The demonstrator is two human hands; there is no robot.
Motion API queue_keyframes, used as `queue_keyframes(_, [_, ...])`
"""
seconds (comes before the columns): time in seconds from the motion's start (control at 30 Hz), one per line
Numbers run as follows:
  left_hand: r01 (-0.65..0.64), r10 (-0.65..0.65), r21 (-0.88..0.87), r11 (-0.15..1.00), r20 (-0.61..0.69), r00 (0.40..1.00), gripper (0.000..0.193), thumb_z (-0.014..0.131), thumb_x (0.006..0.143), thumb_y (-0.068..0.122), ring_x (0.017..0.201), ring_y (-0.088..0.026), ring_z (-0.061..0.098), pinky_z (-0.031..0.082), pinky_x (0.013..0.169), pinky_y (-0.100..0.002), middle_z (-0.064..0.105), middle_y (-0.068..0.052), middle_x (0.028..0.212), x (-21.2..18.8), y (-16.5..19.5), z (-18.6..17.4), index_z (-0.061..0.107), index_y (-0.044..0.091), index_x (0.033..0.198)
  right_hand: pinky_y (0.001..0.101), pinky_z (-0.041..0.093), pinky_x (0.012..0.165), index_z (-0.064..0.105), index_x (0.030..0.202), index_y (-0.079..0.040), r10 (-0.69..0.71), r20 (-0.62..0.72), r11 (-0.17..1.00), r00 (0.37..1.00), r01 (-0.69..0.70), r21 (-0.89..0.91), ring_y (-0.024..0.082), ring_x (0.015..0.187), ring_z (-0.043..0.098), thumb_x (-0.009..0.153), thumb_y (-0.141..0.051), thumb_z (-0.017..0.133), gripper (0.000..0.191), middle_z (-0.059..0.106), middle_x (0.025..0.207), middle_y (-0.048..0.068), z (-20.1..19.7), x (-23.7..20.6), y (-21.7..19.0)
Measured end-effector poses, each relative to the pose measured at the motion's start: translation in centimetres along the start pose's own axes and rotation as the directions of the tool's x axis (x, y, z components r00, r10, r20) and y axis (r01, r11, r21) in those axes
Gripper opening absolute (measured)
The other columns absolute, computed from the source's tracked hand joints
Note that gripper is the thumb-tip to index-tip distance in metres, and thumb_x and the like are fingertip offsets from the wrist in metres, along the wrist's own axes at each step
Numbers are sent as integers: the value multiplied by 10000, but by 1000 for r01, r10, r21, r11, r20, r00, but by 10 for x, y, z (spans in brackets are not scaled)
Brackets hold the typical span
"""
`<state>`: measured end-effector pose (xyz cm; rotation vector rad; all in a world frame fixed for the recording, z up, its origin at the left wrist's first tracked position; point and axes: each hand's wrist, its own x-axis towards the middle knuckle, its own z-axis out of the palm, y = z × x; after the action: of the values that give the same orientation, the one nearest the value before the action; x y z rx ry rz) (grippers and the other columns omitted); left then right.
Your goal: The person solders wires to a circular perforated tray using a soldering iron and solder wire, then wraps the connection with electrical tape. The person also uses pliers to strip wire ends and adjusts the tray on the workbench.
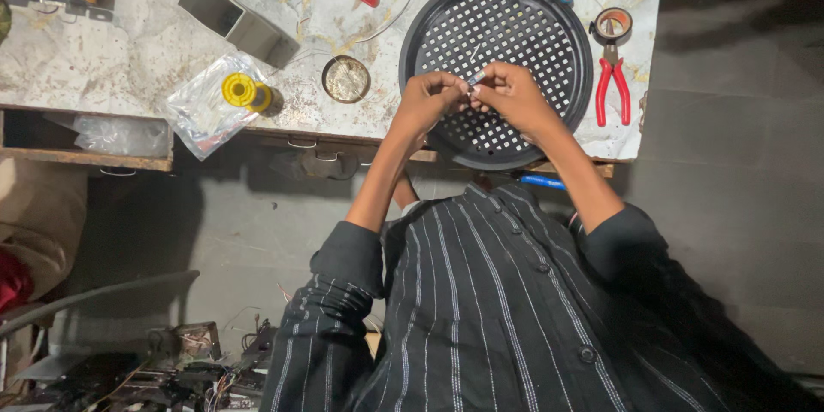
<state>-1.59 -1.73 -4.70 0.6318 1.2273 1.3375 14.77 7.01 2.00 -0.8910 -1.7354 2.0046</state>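
Around your hands on the worktop point(103, 60) lie red pliers point(611, 81), a round tin point(346, 79) and a bagged yellow spool point(243, 91). Over the black perforated tray point(446, 26), your left hand point(427, 103) and right hand point(513, 94) pinch a small pale cylindrical part point(475, 78) together.

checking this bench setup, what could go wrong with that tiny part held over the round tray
The small pale part is pinched between left hand and right hand above the perforated black tray; dropped, it might slip through a hole. The tray overhangs the table edge, so leaning on it could tip it.
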Motion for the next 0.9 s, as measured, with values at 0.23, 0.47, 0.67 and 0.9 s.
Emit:
queue_keyframes(0.23, [-52,53,6,999,-54,997,156,718,922,120,693,-62,655,520,651,-212,734,-28,798,1,-6,6,747,-31,948,237,537,674,667,1007,16,5,-62,999,998,-8,-39,110,777,694,970,-52,682,79,715,881,70,3,-1,-4])
queue_keyframes(0.47, [-104,101,5,995,-300,949,162,704,912,111,667,-80,639,515,626,-236,740,-53,793,-1,-11,28,751,-43,934,244,544,671,686,947,27,-5,-121,1000,993,5,1,123,732,680,971,-61,684,91,720,834,87,12,0,2])
queue_keyframes(0.67, [-102,93,-8,995,-344,934,135,725,903,79,665,-79,635,510,628,-236,740,-57,793,-1,-13,35,757,-49,931,247,527,668,712,958,34,128,-218,987,968,-102,127,132,722,673,979,-95,671,136,735,841,96,10,-3,5])
queue_keyframes(0.9, [164,-180,-238,957,-47,983,140,749,903,39,620,-144,636,505,585,-254,716,-117,764,7,-14,12,760,-97,935,276,550,816,704,1088,-7,-158,-126,961,979,123,-248,159,919,701,1028,-77,549,180,725,1011,85,-11,-18,-14])
